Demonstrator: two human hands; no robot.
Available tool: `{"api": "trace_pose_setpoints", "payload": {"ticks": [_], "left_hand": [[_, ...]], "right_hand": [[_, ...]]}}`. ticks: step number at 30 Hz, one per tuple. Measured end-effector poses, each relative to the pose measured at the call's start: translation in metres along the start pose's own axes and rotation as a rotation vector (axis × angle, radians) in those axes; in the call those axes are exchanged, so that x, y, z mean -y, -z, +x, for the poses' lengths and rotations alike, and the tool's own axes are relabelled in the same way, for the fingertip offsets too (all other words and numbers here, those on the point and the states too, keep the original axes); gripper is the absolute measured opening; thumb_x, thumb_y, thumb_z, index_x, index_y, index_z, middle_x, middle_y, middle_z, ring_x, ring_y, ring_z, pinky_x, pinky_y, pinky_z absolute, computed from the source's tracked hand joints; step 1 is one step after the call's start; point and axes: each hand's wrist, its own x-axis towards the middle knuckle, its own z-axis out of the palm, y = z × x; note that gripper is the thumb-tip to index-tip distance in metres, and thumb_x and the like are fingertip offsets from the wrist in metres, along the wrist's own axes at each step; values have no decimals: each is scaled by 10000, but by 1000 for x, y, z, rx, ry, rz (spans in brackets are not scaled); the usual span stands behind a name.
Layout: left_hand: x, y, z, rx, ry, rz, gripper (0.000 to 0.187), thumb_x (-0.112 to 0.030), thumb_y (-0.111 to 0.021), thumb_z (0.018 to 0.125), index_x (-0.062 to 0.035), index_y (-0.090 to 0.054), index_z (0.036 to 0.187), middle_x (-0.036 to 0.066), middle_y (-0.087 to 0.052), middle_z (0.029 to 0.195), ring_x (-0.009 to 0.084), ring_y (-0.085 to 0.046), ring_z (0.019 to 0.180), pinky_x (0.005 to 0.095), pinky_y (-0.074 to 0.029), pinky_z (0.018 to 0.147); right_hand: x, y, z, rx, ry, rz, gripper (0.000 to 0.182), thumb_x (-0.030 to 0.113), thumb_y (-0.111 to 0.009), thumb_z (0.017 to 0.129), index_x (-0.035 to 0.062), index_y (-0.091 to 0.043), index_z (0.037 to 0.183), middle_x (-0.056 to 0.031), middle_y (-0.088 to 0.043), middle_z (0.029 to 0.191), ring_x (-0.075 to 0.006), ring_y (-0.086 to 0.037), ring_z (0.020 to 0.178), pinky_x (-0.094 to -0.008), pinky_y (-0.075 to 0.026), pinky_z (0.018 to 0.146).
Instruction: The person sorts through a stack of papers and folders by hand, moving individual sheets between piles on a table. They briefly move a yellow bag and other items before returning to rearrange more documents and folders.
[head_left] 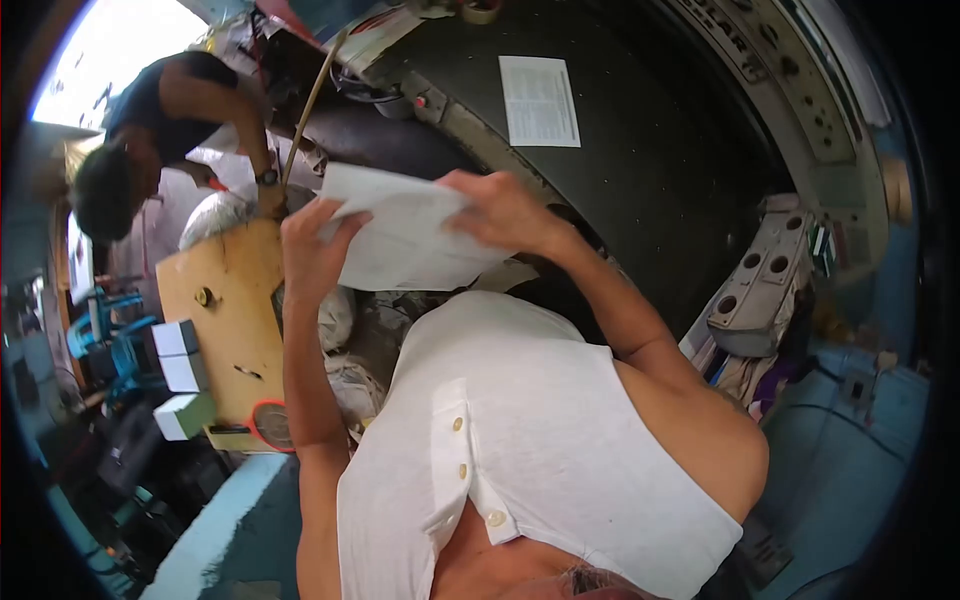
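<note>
A white sheaf of paper [400, 235] is held up in front of my chest, slightly curled and tilted. My left hand [318, 240] pinches its left edge, thumb in front and fingers behind. At the upper right edge, my right hand [498, 212] is closed on the paper, its fingers a little smeared by motion. Faint marks show through the pale surface. Beyond my right hand, a printed sheet [540, 100] lies flat on a dark green tabletop [640, 160].
Left of me, a wooden table [230, 320] carries a tape roll [205, 297] and white boxes [180, 357]. A red-rimmed racket [270, 425] lies at its near end. Another person [170, 120] bends over behind it. A grey machine part with round holes [760, 270] stands at right.
</note>
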Motion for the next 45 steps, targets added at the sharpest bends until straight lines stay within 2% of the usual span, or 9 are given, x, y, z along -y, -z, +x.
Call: {"api": "trace_pose_setpoints", "payload": {"ticks": [3,5,8,14,16,24,33,39,45], "left_hand": [[-9,-48,69,92,-13,-121,229,-41,-733,790,-52,-705,1017,62,-696,891,168,-652,801,277,-502,785],[-13,-87,106,98,-83,-235,285,-77,-737,816,-50,-683,1094,46,-683,988,142,-641,855,272,-499,765],[0,-138,134,150,-151,-157,313,-129,-750,812,-68,-678,1111,70,-672,1053,188,-651,903,305,-510,790],[55,-183,85,434,-132,206,356,-199,-748,812,-120,-658,1146,110,-638,1111,320,-626,1031,395,-501,898],[70,-175,53,510,3,289,340,-239,-734,822,-129,-655,1134,114,-613,1158,340,-586,1106,436,-483,940],[131,-131,-122,232,720,287,341,-258,-745,807,-138,-660,1115,107,-613,1156,339,-593,1094,456,-488,910],[142,-157,-266,-171,892,135,332,-274,-750,792,-141,-674,1087,110,-629,1138,339,-594,1091,461,-485,907],[155,-127,-360,-544,841,142,363,-281,-772,768,-124,-688,1084,106,-628,1141,327,-569,1127,427,-451,982],[100,122,-488,-862,792,968,237,-179,-725,760,-78,-676,969,140,-641,977,330,-620,943,437,-509,828]], "right_hand": [[-66,59,-30,-391,147,-114,234,114,-758,768,21,-656,957,-188,-653,788,-298,-653,685,-376,-507,625],[-104,107,-61,-515,-176,31,152,64,-732,804,2,-667,925,-93,-678,803,-151,-609,740,-315,-500,700],[-189,170,-120,-803,-412,-19,272,27,-694,825,-31,-660,1088,-96,-706,983,-139,-624,891,-296,-495,831],[-340,213,-241,-828,-793,-91,398,42,-753,766,-49,-623,1131,-125,-701,1016,-179,-636,881,-318,-497,822],[-396,209,-273,-838,-756,-323,627,73,-804,726,-38,-511,1268,-203,-623,1229,-273,-619,1101,-363,-469,962],[-302,216,-147,-679,-1034,-1103,817,214,-872,622,28,-498,1325,-246,-588,1207,-439,-562,1121,-527,-444,969],[-147,76,120,-232,391,-735,629,219,-781,748,47,-536,1301,-198,-549,1257,-375,-489,1202,-481,-365,1027],[1,-134,126,280,669,-470,508,97,-791,737,101,-617,1215,-182,-522,1284,-360,-491,1204,-431,-419,1018],[73,-282,128,805,1063,-419,423,132,-785,708,115,-676,1116,-136,-566,1222,-354,-526,1141,-438,-459,958]]}}
